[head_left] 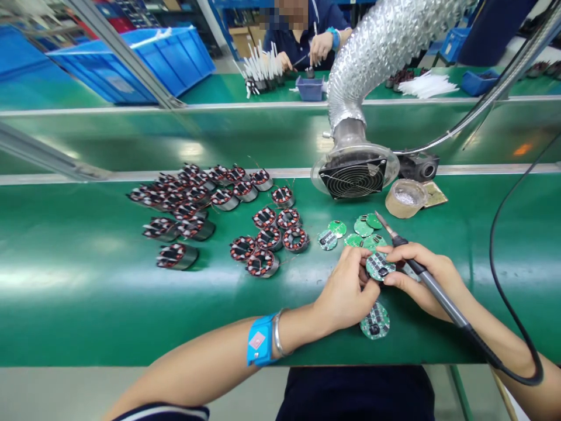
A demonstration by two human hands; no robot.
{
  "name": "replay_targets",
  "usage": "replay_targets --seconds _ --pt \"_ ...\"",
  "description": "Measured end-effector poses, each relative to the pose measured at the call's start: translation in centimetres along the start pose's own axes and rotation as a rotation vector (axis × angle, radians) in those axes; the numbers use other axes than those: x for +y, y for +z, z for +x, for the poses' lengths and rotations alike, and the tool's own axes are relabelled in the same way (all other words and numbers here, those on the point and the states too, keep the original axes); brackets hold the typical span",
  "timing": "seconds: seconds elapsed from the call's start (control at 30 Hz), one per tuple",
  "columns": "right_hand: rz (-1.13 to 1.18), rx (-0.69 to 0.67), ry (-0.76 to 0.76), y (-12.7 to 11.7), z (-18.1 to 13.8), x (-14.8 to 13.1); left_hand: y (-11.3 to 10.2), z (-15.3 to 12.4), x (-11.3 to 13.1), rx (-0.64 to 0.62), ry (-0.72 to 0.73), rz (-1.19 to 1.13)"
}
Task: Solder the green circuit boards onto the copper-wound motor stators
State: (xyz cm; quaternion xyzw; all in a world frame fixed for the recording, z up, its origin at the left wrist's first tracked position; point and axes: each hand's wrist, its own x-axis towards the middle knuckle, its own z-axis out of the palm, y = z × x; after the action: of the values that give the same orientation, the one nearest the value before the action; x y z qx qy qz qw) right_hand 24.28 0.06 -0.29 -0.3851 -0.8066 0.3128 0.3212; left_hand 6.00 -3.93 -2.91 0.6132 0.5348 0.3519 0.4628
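Observation:
A round green circuit board point(380, 266) with dark chips is pinched by my left hand point(348, 289), fingers closed at its left edge. Something dark shows under the board, too hidden to name. My right hand point(432, 280) is closed around a soldering iron point(438, 290), its tip pointing up and left, beyond the board. The right fingers also touch the board's right edge. Just below my left hand lies another round circuit board point(375, 321), flat on the green bench. Several more round boards point(363, 226) lie beyond my hands.
Wire-wound motor stators point(262, 262) stand in groups to the left. Ahead are a fume extractor point(355, 175) with a foil duct point(394, 47), a tape-wrapped round container point(406, 197) and a soldering iron holder point(421, 166). The iron's cable point(495, 257) loops right. A co-worker point(302, 35) sits opposite.

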Motion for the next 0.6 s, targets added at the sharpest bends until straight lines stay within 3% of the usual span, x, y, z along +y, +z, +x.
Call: replay_targets --seconds 0.2,0.4,0.6 --pt "-0.081 -0.037 -0.037 -0.8 -0.4 0.2 -0.1 0.1 0.0 -0.015 0.004 0.006" --pt "-0.218 -0.049 -0.21 -0.8 -1.4 1.2 0.1 -0.1 0.1 -0.002 -0.021 0.019" --pt "-0.189 -0.005 -0.187 0.2 -1.6 1.0 0.0 -0.3 0.0 -0.004 -0.007 -0.001"
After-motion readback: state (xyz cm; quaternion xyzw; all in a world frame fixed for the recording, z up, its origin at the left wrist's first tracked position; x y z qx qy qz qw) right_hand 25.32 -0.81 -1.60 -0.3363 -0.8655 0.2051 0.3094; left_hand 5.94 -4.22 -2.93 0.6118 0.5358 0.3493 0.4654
